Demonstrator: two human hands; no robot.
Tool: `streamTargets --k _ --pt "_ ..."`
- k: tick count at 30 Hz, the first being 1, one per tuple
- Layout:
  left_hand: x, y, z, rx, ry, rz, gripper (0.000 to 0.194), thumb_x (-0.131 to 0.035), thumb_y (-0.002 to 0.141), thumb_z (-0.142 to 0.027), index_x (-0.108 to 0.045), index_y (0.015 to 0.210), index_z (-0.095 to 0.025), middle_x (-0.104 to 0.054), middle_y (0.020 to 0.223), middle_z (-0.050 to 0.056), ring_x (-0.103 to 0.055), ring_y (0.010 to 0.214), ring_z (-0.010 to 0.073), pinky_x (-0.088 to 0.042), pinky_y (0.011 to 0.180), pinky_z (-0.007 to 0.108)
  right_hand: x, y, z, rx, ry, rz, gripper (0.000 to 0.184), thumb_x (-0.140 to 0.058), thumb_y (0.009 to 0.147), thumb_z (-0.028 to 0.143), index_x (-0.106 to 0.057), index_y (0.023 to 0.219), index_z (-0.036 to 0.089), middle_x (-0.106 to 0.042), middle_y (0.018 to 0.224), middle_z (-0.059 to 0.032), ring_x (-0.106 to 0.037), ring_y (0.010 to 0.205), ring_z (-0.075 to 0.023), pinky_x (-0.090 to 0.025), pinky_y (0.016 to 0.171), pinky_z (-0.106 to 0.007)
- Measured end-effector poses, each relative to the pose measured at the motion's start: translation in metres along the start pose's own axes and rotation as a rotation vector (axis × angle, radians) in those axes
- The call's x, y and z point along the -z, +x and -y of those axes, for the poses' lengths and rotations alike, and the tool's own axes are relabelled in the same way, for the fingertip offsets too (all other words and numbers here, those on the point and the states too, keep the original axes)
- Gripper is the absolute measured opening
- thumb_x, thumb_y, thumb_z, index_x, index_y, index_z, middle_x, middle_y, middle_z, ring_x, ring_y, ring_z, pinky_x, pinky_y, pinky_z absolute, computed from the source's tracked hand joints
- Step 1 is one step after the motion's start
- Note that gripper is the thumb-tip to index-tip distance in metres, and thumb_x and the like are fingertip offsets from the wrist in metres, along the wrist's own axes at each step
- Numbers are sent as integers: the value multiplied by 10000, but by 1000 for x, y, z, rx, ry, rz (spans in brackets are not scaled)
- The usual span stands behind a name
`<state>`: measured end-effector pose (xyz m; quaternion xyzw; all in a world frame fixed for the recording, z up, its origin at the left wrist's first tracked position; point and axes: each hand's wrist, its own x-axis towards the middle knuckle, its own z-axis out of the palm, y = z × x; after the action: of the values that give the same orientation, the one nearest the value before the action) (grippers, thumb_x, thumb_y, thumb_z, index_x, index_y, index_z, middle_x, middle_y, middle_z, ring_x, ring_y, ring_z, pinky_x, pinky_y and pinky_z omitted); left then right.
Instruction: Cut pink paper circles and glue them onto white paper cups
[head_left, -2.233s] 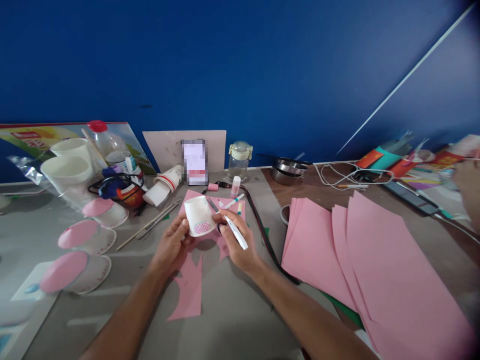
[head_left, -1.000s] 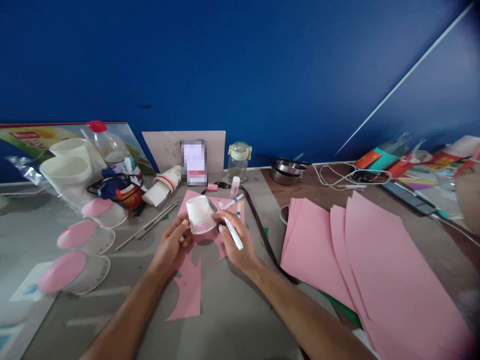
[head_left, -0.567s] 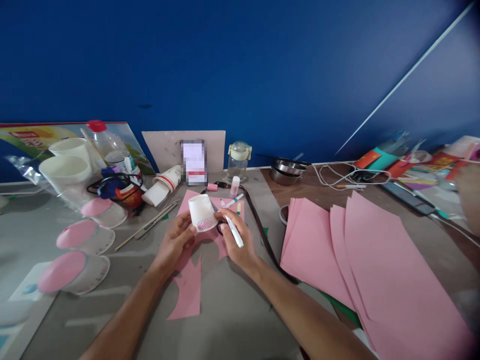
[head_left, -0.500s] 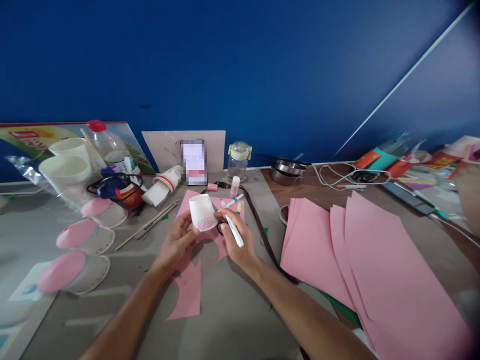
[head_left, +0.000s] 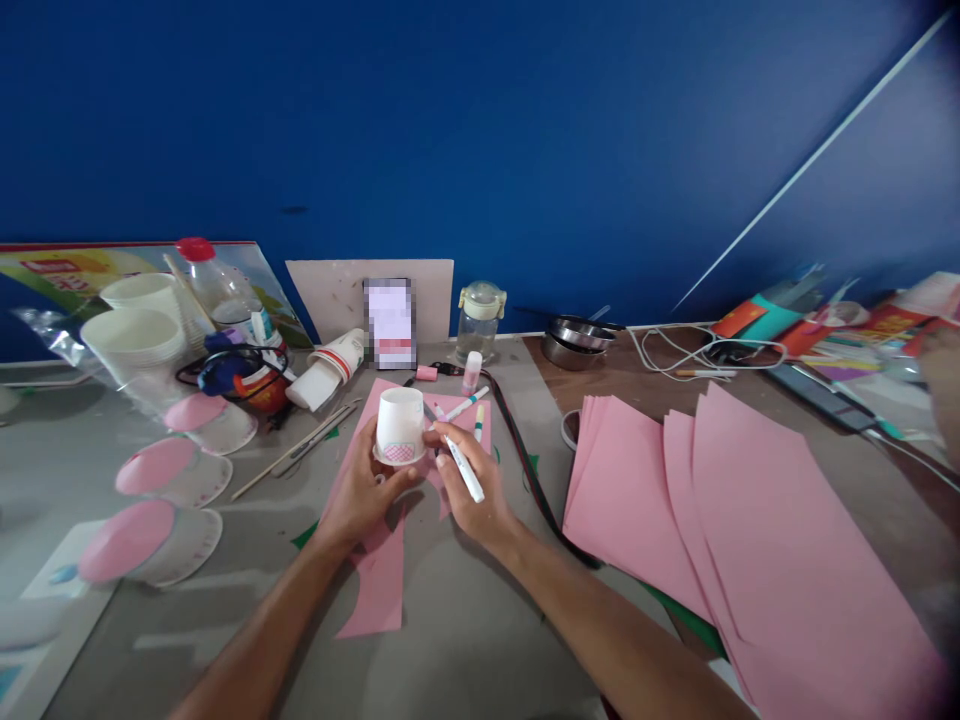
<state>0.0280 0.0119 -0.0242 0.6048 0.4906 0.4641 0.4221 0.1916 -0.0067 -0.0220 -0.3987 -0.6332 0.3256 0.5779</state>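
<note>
In the head view, the left hand (head_left: 367, 492) curls around the lower rim of the white paper cup (head_left: 401, 415), which is held upside down above the cut pink paper (head_left: 379, 595), its pink lattice patch facing the wearer. The right hand (head_left: 471, 485) pinches the white marker (head_left: 465, 468) beside the cup, though whether the tip touches the wall cannot be told. For clean marks, a light, rim-only grip and short strokes would likely keep the thin wall from denting.
</note>
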Motion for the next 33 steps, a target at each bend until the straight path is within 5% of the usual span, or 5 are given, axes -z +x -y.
streamTargets --k 16,22,33 --pt "-2 -3 -4 93 -17 -34 589 -666 768 -370 -413 1280 -221 -577 1047 43 -598 836 175 -504 694 298 1 -4 17 78 49 -17 283 -433 951 286 -533 1210 234 -659 1055 -73 -621 995 -193 -492 910 -357" --pt "-2 -2 -3 90 2 -72 693 -693 744 -367 -371 1340 -219 -563 1057 49 -588 765 154 -481 638 262 5 -4 29 224 -72 73 268 -456 921 273 -584 1156 249 -664 903 -65 -609 870 -207 -501 822 -385" --pt "-4 -3 -6 38 178 -169 683 -677 729 -309 -388 1343 -235 -521 1143 74 -568 822 165 -466 653 274 4 -2 29 210 -130 106 225 -480 882 228 -632 1047 228 -657 845 -57 -599 802 -196 -488 787 -381"
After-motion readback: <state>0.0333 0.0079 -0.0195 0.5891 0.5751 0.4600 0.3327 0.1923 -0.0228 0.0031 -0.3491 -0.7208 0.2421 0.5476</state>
